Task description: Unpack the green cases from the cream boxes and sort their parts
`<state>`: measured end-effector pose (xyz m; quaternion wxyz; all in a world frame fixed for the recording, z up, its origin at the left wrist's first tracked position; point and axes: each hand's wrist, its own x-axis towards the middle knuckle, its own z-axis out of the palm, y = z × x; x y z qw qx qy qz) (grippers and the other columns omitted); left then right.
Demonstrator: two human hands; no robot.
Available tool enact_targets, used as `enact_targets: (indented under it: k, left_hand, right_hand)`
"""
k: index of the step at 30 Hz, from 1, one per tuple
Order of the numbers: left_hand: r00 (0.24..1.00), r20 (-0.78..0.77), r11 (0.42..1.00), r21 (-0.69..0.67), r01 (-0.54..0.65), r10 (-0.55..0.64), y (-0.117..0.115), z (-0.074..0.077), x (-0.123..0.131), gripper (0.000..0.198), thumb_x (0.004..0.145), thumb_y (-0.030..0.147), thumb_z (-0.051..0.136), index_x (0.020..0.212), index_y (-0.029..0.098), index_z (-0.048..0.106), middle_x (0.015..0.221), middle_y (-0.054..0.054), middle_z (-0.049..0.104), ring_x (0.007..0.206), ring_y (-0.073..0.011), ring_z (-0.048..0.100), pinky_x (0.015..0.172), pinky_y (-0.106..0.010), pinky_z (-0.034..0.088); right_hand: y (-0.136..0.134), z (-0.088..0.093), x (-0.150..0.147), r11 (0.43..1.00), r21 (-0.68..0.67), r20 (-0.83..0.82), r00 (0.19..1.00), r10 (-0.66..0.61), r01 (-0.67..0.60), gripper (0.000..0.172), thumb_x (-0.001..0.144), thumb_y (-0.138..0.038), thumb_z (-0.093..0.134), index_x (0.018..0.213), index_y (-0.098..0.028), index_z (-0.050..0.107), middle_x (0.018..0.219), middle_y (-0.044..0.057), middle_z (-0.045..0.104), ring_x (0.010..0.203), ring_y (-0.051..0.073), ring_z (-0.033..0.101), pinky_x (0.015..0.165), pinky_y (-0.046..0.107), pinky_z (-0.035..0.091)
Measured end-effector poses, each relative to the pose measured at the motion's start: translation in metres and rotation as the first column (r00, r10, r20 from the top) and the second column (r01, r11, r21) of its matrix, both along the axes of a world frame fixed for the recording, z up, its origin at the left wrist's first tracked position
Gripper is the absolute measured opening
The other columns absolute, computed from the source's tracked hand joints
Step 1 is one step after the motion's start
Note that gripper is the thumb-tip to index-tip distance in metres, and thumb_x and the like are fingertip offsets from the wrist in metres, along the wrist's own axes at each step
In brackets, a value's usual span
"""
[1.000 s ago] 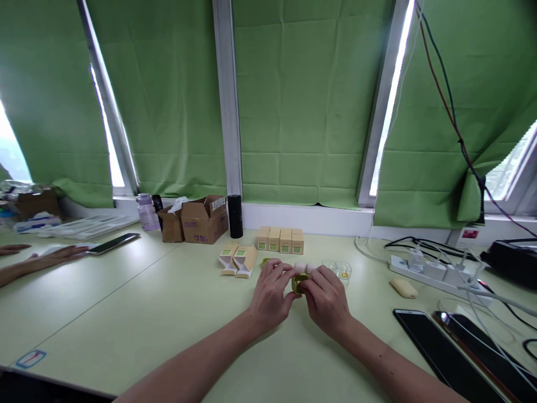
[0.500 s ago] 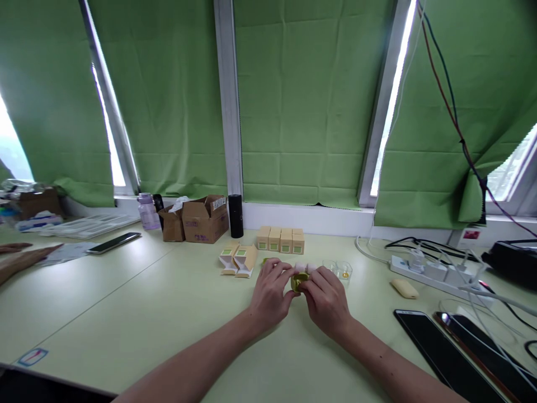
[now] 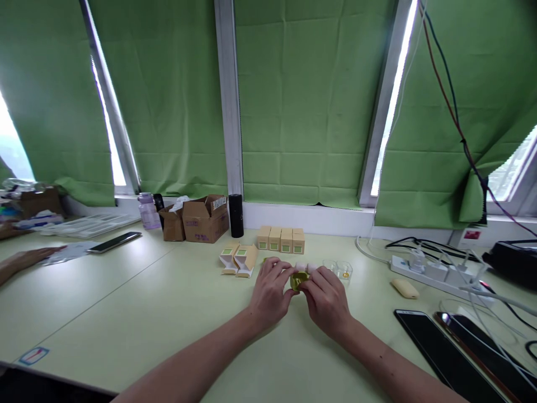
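Note:
Both my hands meet over the table with a small shiny gold piece point(image 3: 298, 281), rounded and shallow like a lid or cup. My left hand point(image 3: 271, 291) pinches its left side between thumb and fingers. At its right edge my right hand point(image 3: 329, 299) grips it with bent fingers. Just behind the piece stand pale pink, round-topped items point(image 3: 311, 267), partly hidden by my fingers. Small clear cups point(image 3: 344, 271) sit beyond my right hand, one with something amber inside. A sliver of another gold item shows behind my left hand, mostly covered.
Two opened small cartons point(image 3: 245, 259) lie left of my hands; several closed ones point(image 3: 286, 240) stand in a row behind. A power strip point(image 3: 438, 278) with cables, an ivory case point(image 3: 405, 289) and phones point(image 3: 444, 350) lie right. Another person's hand point(image 3: 36, 256) rests far left.
My hands stay in nearly the same place, with the gold piece turned slightly between them. At far left, the other person's hands have shifted, one moving farther back.

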<state>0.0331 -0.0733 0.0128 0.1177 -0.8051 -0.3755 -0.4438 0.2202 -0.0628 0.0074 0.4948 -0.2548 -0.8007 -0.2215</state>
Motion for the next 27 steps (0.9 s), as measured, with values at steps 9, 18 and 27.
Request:
enact_targets:
  k: [9,18,27]
  left_hand:
    - [1.000,-0.009,1.000,0.017,-0.014,0.014,-0.001,0.001,0.001,0.042,0.083,0.011,0.073,0.123,0.024,0.067,0.112,-0.010,0.069,0.111,-0.0315,0.054,0.094,-0.051,0.052]
    - [0.991,0.119,0.997,-0.029,-0.065,0.068,0.015,0.003,-0.013,0.042,0.079,0.008,0.076,0.118,0.023,0.067,0.111,-0.008,0.068,0.112,-0.0304,0.053,0.096,-0.051,0.052]
    - [0.978,0.176,0.993,-0.059,-0.103,0.111,0.020,0.002,-0.019,0.044,0.080,0.009,0.077,0.120,0.023,0.065,0.114,-0.007,0.067,0.115,-0.0291,0.054,0.100,-0.050,0.050]
  right_hand:
    - [-0.001,0.001,0.000,1.000,0.012,0.003,1.000,-0.011,0.011,0.024,0.098,-0.009,0.051,0.082,-0.020,0.065,0.074,0.005,0.058,0.074,0.021,0.045,0.066,0.036,0.035]
    - [-0.009,0.003,-0.004,1.000,0.014,0.008,1.000,0.024,-0.024,0.023,0.097,-0.009,0.054,0.081,-0.020,0.065,0.072,0.004,0.055,0.074,0.021,0.045,0.068,0.036,0.037]
    - [-0.006,0.001,-0.002,0.998,-0.029,-0.022,0.998,0.053,-0.053,0.019,0.096,-0.007,0.054,0.088,-0.020,0.065,0.075,0.005,0.059,0.077,0.021,0.048,0.070,0.035,0.040]
